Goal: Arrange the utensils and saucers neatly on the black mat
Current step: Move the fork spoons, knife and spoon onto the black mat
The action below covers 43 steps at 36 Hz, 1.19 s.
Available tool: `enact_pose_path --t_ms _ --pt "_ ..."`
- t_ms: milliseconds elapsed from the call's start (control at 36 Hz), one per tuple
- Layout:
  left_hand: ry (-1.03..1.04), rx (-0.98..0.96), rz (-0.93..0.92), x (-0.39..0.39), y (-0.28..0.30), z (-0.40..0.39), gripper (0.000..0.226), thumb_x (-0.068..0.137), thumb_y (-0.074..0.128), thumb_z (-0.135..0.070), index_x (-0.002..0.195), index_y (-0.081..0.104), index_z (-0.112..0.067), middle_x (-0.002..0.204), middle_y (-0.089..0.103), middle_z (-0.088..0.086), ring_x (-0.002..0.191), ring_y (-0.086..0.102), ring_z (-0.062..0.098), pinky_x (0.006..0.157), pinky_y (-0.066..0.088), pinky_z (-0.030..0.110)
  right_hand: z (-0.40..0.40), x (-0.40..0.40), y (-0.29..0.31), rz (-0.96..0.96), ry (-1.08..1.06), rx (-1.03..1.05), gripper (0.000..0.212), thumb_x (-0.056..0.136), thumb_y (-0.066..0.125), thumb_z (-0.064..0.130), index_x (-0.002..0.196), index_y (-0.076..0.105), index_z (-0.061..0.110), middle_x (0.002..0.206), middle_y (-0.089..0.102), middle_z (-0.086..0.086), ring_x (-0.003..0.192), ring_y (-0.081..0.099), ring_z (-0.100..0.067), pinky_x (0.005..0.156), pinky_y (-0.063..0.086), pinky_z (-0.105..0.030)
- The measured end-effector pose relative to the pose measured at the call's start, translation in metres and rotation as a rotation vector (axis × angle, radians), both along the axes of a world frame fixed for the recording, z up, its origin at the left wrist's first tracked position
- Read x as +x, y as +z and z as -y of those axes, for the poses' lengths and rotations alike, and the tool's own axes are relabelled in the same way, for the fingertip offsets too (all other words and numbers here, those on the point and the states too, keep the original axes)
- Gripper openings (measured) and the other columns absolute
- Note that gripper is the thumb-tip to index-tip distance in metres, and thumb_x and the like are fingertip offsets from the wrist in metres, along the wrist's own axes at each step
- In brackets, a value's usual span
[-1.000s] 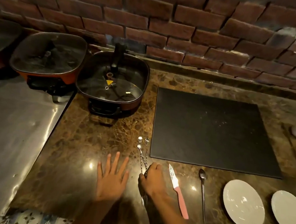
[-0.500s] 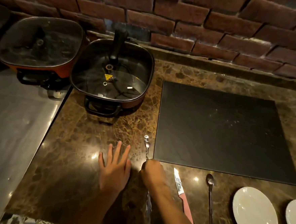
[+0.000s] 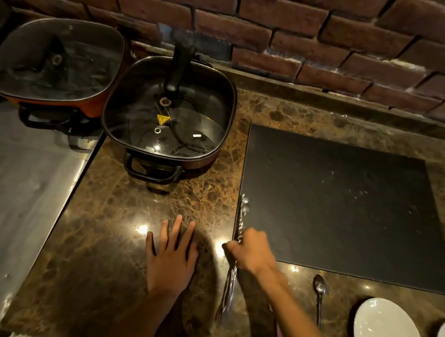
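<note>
Steel utensils clenched in right hand at black mat left edge; left hand flat, released.

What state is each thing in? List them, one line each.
Left hand: flat on the counter, empty.
Right hand: shut on the bundle of utensils at the black mat's left edge.
Spoon: on the counter, off the mat.
Saucers: on the counter, empty.
Pans: lids on.
</note>
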State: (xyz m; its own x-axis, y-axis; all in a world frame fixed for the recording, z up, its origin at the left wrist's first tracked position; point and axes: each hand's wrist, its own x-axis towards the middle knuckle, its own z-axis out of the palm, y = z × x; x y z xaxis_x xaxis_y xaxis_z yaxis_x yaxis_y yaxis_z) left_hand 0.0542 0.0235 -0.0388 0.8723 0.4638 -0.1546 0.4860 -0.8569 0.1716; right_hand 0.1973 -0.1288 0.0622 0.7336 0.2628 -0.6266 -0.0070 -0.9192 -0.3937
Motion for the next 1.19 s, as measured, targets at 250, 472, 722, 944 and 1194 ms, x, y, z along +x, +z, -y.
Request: enact_pose_path --t_ms 250,472,722,944,1194 --pt "0.024 -0.014 -0.033 0.012 0.001 -0.006 0.062 0.101 0.013 -0.061 0.159 0.015 -0.040 0.169 0.013 -0.005 0.156 0.014 0.027 0.121 0.016 0.062 0.003 0.096 0.002 0.010 -0.064 -0.006 0.024 0.086 0.065 0.026 0.084 0.065 0.001 0.080 0.071 -0.018 0.069 0.073 -0.029 0.073 0.062 -0.045" --pt "0.034 0.035 -0.063 0.020 0.000 -0.010 0.064 0.100 0.015 -0.064 0.159 0.014 -0.040 0.170 0.008 -0.005 0.157 0.008 0.026 0.122 0.012 0.060 -0.003 0.121 -0.008 0.063 -0.102 0.014 0.024 0.087 0.062 0.029 0.094 0.056 0.007 0.097 0.065 -0.017 0.082 0.069 -0.034 0.078 0.060 -0.046" --pt "0.057 0.027 -0.065 0.025 0.004 -0.011 0.061 0.100 0.007 -0.061 0.158 0.015 -0.043 0.170 0.013 -0.006 0.156 0.011 0.024 0.121 0.013 0.058 0.033 0.097 -0.011 0.080 -0.295 0.146 0.020 0.088 0.057 0.032 0.098 0.046 0.018 0.091 0.066 -0.012 0.079 0.069 -0.033 0.078 0.058 -0.049" --pt "0.053 0.007 -0.038 0.025 0.006 -0.012 0.060 0.099 0.017 -0.059 0.158 0.016 -0.045 0.169 0.016 -0.006 0.156 0.013 0.024 0.121 0.009 0.057 0.095 0.022 -0.016 0.076 -0.334 0.090 0.016 0.087 0.064 0.028 0.088 0.054 0.015 0.080 0.065 -0.004 0.080 0.064 -0.028 0.072 0.048 -0.033" --pt "0.052 0.011 0.017 0.022 0.005 -0.011 0.056 0.103 0.020 -0.055 0.158 0.016 -0.044 0.168 0.021 -0.003 0.155 0.021 0.027 0.121 0.014 0.058 0.137 -0.069 -0.008 0.051 -0.143 -0.042 0.042 0.074 0.072 0.055 0.089 0.048 0.024 0.084 0.058 0.008 0.078 0.058 -0.013 0.066 0.044 -0.028"
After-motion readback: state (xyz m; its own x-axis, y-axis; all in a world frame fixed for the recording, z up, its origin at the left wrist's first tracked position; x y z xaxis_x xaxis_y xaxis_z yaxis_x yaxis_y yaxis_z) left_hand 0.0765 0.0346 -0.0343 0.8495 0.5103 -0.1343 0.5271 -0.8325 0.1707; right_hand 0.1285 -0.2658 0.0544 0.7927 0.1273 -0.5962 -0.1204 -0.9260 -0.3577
